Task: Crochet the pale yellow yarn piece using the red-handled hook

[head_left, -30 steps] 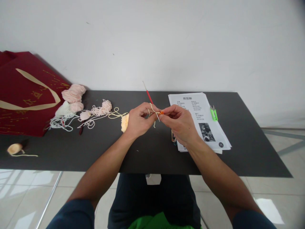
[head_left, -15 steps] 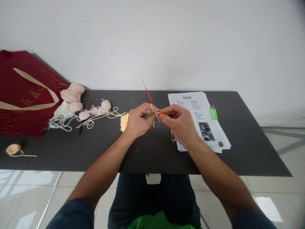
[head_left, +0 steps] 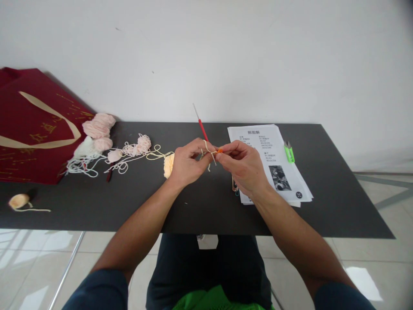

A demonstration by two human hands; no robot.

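Note:
My left hand (head_left: 191, 162) is closed, thumb against index finger, on a crochet hook (head_left: 202, 127) with a red grip and metal ends. The hook slants up and to the left, beyond the fingers. Pale yellow yarn (head_left: 205, 146) loops over the left index finger and around the hook's lower end. My right hand (head_left: 243, 163) pinches a small orange piece (head_left: 220, 150), which looks like a stitch marker, right beside the yarn. Both hands' fingertips nearly meet above the table, and the small stitches between them are mostly hidden.
Left of my hands lie a yellow yarn ball (head_left: 168, 165) and several pink and white yarn balls (head_left: 98, 125) beside a dark red bag (head_left: 35, 129). A small crocheted piece (head_left: 19, 201) is at far left. Printed sheets (head_left: 258, 150) with green thread snips (head_left: 289, 152) lie right.
The hands hold nearly the same pose. The hook's far end has tilted very slightly up and to the right, and the view has shifted a little.

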